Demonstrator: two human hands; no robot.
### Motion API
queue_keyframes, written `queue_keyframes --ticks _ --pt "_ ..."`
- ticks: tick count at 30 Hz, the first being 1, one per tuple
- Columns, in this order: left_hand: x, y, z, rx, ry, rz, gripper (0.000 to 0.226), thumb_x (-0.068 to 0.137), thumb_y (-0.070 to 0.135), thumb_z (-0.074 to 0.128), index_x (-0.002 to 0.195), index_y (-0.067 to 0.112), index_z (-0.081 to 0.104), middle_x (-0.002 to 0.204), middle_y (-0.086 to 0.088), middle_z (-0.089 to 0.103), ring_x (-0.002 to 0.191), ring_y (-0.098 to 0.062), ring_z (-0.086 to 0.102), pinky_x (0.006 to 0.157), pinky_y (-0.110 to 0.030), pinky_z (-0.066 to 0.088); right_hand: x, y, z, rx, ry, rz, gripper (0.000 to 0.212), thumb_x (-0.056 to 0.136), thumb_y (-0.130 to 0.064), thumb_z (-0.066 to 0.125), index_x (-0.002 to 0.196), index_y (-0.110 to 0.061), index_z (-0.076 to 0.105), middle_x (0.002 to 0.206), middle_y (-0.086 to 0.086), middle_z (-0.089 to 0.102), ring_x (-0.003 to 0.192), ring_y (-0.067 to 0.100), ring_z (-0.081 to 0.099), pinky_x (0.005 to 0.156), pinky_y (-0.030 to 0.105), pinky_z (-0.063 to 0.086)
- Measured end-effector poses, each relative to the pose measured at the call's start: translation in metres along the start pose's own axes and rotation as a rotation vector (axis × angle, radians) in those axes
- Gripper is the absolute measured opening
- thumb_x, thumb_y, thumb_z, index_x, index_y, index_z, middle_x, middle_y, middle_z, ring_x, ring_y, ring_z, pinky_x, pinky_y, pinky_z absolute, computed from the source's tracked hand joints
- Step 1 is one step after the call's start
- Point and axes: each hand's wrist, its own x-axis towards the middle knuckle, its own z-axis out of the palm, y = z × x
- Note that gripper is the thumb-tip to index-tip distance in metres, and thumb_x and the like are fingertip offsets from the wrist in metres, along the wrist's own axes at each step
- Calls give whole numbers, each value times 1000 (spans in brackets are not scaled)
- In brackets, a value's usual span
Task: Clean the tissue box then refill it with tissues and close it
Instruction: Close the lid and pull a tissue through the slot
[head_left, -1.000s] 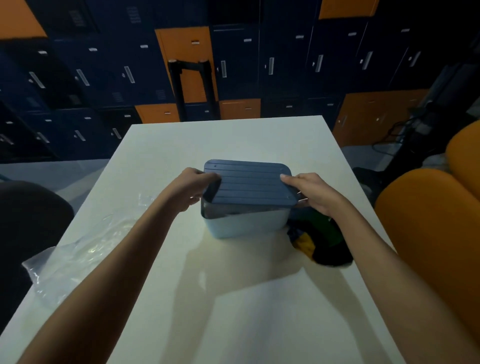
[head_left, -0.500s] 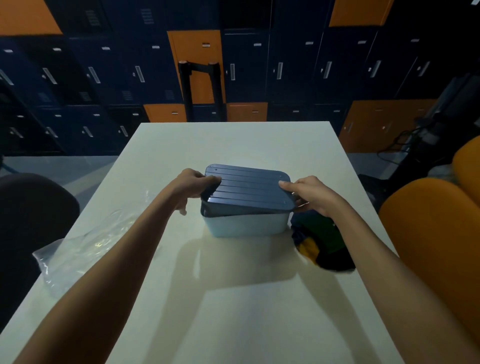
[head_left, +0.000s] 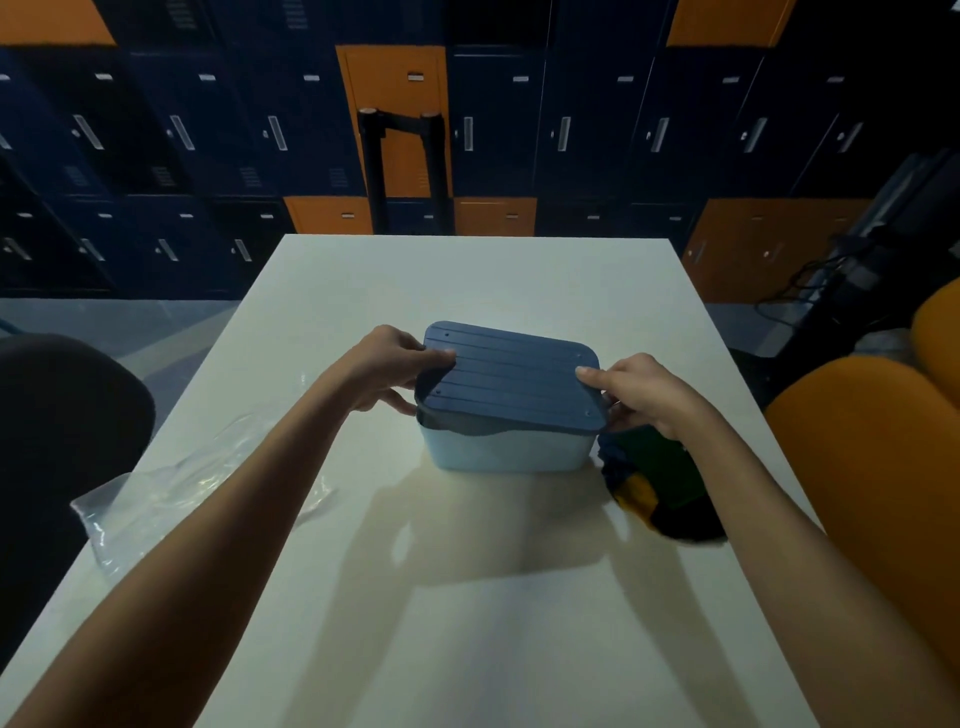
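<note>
Gripping the blue lid (head_left: 511, 382) by its short ends, thumbs on top and fingers curled beneath, the left hand (head_left: 387, 366) and right hand (head_left: 641, 392) hold it atop the tissue box (head_left: 506, 452) at the centre of the table (head_left: 467, 280); cloth (head_left: 654, 478) at the box's 4 o'clock, plastic bag (head_left: 182, 488) at 8 o'clock.

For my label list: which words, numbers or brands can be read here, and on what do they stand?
No text can be read.
The locker plates are too small and blurred to read.
The lid, the tissue box and the plastic bag show no text.
</note>
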Motion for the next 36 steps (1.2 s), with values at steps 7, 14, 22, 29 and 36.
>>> queue_keyframes --ticks 7,14,22,29,36 --pt "6 -13 -3 -29 13 25 45 81 33 74 103 -4 60 93 -13 66 85 -21 66 59 -37 61 0 1 9 -63 77 1 42 88 -41 64 103 -2 58 93 12 65 82 27 67 73 44 60" --pt "10 -21 -3 -79 -21 -3 28 86 25 71 93 4 54 97 -14 61 83 -20 64 52 -33 59 0 0 14 -102 124 -7 42 88 -41 64 102 -2 56 98 11 61 81 25 64 70 43 60" --pt "11 -39 -4 -219 -94 -36 60 89 43 63 132 6 45 126 -10 53 103 -25 61 71 -40 57 1 6 12 -39 70 -14 48 88 -50 59 111 -8 53 107 9 60 85 23 62 82 47 57" --pt "16 -47 29 -372 17 -36 59 80 58 66 111 8 61 115 -10 66 107 -27 63 92 -52 50 9 0 32 -48 143 -175 65 92 -59 43 143 -21 30 145 8 39 127 25 43 94 37 40" --pt "22 -63 41 -508 71 -60 55 78 50 73 106 3 67 111 -15 70 98 -29 68 90 -49 53 14 16 50 69 161 -156 59 88 -62 48 122 -14 50 117 5 59 102 21 56 88 37 49"
